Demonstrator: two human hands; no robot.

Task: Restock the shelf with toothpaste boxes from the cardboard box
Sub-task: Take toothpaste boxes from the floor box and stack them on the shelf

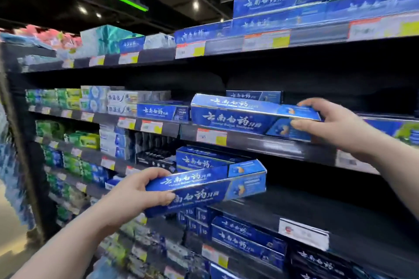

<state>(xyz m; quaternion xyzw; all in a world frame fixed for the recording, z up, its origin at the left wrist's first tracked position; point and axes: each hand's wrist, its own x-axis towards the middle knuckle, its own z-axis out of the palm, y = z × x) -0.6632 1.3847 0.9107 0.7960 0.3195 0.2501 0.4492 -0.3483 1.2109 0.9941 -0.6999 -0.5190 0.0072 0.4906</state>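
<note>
My right hand (335, 127) grips the right end of a long blue toothpaste box (244, 118), held level at the front edge of the second shelf (283, 145). Lower down, my left hand (138, 192) grips the left end of a second blue toothpaste box (215, 186), tilted up to the right in front of the third shelf (317, 208). Behind that second box more blue boxes (199, 158) lie stacked on the shelf. The cardboard box is out of view.
The top shelf (260, 43) carries rows of the same blue boxes. Green and white toothpaste packs (74, 97) fill the left bays. More blue boxes (244, 238) lie on the shelf below. Dark gaps show on the second and third shelves to the right.
</note>
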